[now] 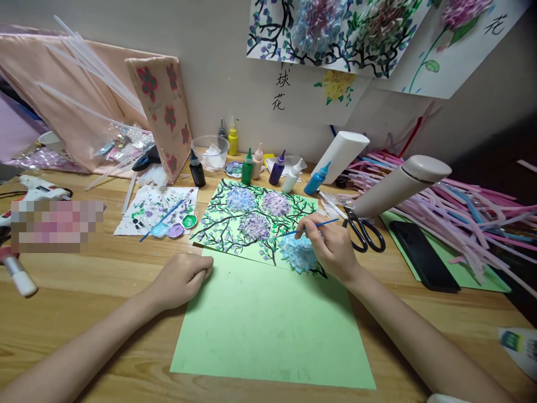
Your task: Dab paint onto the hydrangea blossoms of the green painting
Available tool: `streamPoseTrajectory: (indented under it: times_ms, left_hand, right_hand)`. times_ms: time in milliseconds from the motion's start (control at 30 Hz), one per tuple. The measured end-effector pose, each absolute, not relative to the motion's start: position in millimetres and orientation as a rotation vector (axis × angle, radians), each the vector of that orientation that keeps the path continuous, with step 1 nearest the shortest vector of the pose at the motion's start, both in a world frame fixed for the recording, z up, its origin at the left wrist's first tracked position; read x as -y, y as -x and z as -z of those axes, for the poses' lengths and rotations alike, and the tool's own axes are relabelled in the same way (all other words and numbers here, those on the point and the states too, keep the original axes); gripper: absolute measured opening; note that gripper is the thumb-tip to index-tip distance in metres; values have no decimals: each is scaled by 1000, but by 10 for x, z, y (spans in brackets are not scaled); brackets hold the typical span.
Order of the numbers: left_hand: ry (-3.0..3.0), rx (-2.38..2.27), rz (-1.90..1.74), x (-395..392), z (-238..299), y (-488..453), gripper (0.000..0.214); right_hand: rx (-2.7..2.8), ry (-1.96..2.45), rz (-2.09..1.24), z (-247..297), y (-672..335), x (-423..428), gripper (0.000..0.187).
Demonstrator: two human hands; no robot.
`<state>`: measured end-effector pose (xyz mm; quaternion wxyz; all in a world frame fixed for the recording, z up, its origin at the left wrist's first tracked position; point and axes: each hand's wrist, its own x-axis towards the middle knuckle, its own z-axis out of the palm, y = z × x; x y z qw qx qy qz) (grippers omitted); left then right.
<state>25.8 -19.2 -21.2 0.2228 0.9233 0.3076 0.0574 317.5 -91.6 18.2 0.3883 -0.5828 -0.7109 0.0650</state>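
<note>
My right hand (330, 246) pinches a thin blue paintbrush (321, 224) over a flower painting (251, 221) on green card, its tip near the light blue flower (298, 253). My left hand (184, 277) rests as a loose fist on the wooden table, touching the left edge of a blank green sheet (272, 327) that lies under the painting's near edge.
Paint bottles (247, 167) stand behind the painting. A paint-smeared paper with a second brush (165, 215) lies left. Black scissors (364, 230), a white lamp (398, 184), a black phone (423, 256) and a heap of pink pipe cleaners (461, 212) are at right. A glue gun (37, 193) sits far left.
</note>
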Motion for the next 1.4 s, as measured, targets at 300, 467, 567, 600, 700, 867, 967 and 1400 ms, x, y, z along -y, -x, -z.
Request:
streamPoseTrajectory:
  times_ms: [300, 467, 567, 600, 700, 867, 967, 1400]
  left_hand:
    - [-2568, -844, -161, 202, 195, -273, 20]
    - [-2601, -837, -139, 216, 180, -286, 18]
    - [-2630, -829, -114, 223, 187, -281, 19]
    - [-2639, -825, -110, 225, 188, -279, 20]
    - [-2656, -826, -95, 233, 188, -271, 19]
    - [-2674, -831, -96, 237, 207, -266, 17]
    - [-2668, -836, -98, 231, 229, -266, 17]
    - [-2727, -823, -83, 227, 225, -266, 17]
  right_hand:
    - [1724, 1450, -155, -224, -3140, 962, 28]
    - [1629, 1366, -219, -410, -2865, 839, 29]
    - [1766, 1315, -390, -490, -2570, 660, 26]
    - [1839, 1299, -440, -499, -2466, 597, 26]
    - [2040, 1235, -520, -474, -2183, 430, 23]
    - [2152, 1156, -520, -359, -1913, 272, 21]
    - [2184, 1151, -508, -293, -1840, 219, 21]
    - [2257, 1091, -426, -193, -1708, 160, 20]
